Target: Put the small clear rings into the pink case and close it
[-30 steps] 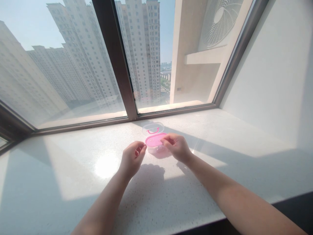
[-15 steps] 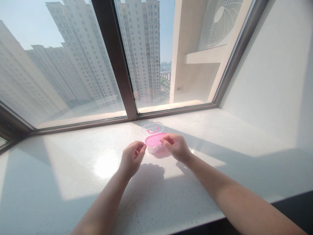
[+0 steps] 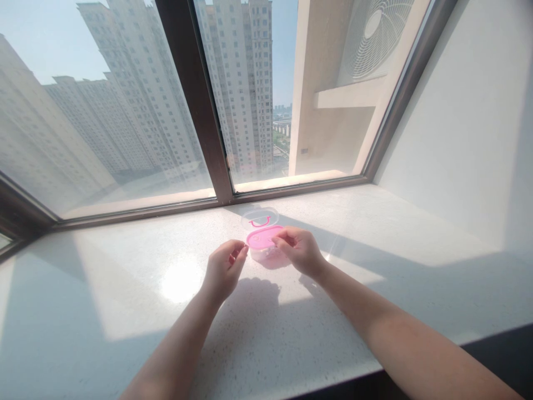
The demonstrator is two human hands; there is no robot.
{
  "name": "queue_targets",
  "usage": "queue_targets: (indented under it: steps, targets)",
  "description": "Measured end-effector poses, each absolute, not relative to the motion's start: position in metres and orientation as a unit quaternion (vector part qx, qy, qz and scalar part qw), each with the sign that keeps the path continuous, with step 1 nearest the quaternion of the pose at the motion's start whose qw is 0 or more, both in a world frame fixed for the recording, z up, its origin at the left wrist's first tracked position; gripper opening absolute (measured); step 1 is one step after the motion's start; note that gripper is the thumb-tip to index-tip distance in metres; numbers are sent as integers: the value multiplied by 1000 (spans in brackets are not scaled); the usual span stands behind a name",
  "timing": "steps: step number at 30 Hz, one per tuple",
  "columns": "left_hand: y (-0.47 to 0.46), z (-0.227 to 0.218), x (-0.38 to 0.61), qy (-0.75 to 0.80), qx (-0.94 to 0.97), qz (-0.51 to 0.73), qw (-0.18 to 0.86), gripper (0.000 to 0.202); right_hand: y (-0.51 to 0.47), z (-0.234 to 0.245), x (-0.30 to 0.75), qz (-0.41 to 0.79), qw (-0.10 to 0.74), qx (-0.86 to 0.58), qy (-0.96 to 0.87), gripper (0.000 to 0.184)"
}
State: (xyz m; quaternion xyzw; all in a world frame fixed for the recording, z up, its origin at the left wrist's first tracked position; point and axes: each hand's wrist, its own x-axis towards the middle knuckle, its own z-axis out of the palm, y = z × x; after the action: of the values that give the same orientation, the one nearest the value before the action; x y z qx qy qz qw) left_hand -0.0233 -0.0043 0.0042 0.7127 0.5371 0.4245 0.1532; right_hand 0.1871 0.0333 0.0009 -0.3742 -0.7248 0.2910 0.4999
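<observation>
A small oval box with clear walls (image 3: 266, 258) and a pink top (image 3: 261, 239) stands on the white sill. Behind it a transparent oval lid (image 3: 249, 220) is raised, with a pink curved handle (image 3: 261, 223) on it. My left hand (image 3: 226, 266) is closed in a pinch, its fingertips at the left rim of the pink top. Over the right part of that top, my right hand (image 3: 300, 251) also pinches, thumb and index together. Whatever either hand holds is too small or hidden to make out. My right hand covers the box's right end.
The speckled white windowsill (image 3: 125, 278) ends at a dark front edge at lower right. A brown-framed window (image 3: 222, 191) rises behind the box. To the right stands a white wall (image 3: 453, 166). Bright sun glare (image 3: 180, 281) lies left of my left hand.
</observation>
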Motion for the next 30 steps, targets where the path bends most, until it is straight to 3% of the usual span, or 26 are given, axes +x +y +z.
queue_targets:
  steps: [30]
  targets:
    - [-2, 4, -23, 536, 706, 429, 175, 23, 33, 3, 187, 276, 503, -363, -734, 19]
